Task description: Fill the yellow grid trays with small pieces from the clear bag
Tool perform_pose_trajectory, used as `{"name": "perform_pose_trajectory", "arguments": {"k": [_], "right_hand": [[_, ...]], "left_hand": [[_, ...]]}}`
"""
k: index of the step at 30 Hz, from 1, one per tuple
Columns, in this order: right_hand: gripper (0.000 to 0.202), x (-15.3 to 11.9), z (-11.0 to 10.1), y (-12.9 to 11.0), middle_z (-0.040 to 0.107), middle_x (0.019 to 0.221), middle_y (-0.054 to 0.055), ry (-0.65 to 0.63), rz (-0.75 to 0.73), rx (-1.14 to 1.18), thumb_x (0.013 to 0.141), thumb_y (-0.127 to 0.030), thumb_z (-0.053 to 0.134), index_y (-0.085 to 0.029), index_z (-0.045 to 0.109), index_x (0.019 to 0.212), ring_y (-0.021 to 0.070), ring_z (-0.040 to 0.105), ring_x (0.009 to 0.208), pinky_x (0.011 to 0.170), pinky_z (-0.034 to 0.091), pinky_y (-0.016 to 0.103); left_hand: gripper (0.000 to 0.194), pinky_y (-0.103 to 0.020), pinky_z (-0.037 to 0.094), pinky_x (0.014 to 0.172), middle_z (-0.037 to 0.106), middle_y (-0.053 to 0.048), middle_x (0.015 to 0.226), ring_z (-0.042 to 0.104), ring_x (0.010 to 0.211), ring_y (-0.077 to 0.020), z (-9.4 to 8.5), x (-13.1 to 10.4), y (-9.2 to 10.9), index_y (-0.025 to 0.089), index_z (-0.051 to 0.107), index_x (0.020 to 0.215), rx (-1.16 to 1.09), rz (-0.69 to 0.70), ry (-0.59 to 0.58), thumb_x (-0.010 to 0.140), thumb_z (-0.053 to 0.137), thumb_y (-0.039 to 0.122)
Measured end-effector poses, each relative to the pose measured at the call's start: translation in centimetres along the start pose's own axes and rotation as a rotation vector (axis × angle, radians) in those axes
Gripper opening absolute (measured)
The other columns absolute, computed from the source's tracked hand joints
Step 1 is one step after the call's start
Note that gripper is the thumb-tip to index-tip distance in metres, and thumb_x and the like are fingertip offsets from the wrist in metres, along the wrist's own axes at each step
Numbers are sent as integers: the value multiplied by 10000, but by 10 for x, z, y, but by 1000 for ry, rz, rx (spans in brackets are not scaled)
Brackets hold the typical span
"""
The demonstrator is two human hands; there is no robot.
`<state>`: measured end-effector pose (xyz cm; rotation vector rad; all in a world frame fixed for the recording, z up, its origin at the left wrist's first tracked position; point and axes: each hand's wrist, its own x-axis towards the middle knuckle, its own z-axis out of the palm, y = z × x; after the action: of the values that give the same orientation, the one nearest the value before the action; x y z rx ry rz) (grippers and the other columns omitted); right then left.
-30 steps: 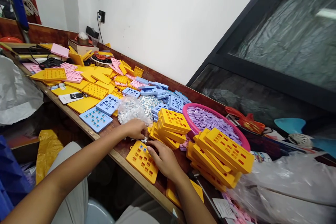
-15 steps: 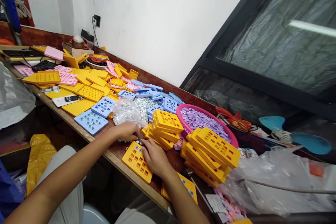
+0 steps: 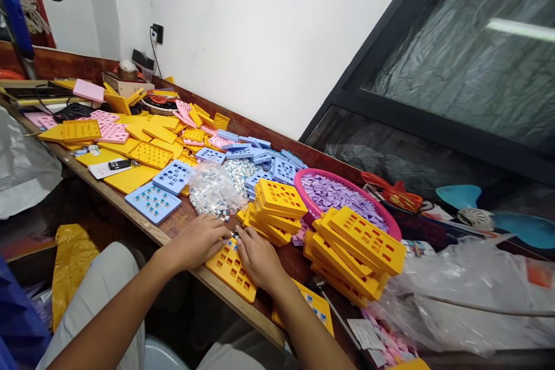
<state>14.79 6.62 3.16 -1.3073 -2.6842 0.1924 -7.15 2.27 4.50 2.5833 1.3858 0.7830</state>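
Observation:
A yellow board with square openings [image 3: 233, 269] lies at the table's front edge, with a few blue-and-white pieces near its top. Over its upper left side rests my left hand [image 3: 196, 241], fingers bent together; whatever is at the fingertips is too small to name. My right hand [image 3: 259, 256] lies on the board's upper right side, its fingers curled toward the left fingertips, and any piece in them is hidden. Just behind my hands sits a clear plastic bag of small white and blue pieces [image 3: 212, 188]. Part of another yellow board [image 3: 315, 306] shows beside my right forearm.
Stacks of yellow boards [image 3: 277, 199] [image 3: 368, 237] stand to the right, near a pink basket [image 3: 392, 225] of purple pieces. Blue boards [image 3: 152, 202], yellow and pink boards and a key fob [image 3: 119, 165] lie left. A crumpled plastic bag [image 3: 463, 300] is at the right.
My left hand has moved down and toward me, from beside the bag onto the board's upper left. My right hand has stayed at the board's upper right. The view has shifted slightly.

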Motion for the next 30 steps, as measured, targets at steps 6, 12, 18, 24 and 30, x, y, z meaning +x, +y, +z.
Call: {"name": "perform_pose_trajectory", "arguments": {"k": [6,12,18,24,30], "right_hand": [[407,-1,8,5,621,1343,117,63,-21,65,1078,-338,320,-191,548,1381,237,616,1208,1024,490,363],[375,3,11,2,650,1337,108,56,-63,41,1078,-299,324,-181,541,1360,223,622,1209,1037,469,348],[258,24,-10,-19,752,1054,71,-81,38,-115,1060,-315,422,-218,660,1082,215,703,977,806,481,279],[229,60,-13,-37,772,996,80,-107,159,-247,1028,-368,506,-242,694,994,231,718,891,713,446,277],[197,84,-16,-47,762,964,119,-169,125,-308,974,-271,545,-220,727,1029,258,714,903,756,467,310]], "left_hand": [[176,-355,445,866,639,-58,1018,591,967,-216,34,-8,4,193,650,995,104,-46,-23,1037,491,255],[173,-328,480,809,622,-58,1024,597,949,-211,37,-10,-2,189,623,995,99,-79,-44,1043,473,263],[140,-316,501,774,628,-68,1067,610,977,-218,29,-11,-12,189,626,1053,90,-33,-66,1025,490,213],[167,-296,518,780,630,-71,1075,614,973,-205,29,-13,-21,188,615,1032,88,-80,-75,1037,452,222],[122,-323,533,827,641,-72,1066,622,998,-219,25,-10,-14,195,638,996,17,-131,-48,990,536,263]]}}
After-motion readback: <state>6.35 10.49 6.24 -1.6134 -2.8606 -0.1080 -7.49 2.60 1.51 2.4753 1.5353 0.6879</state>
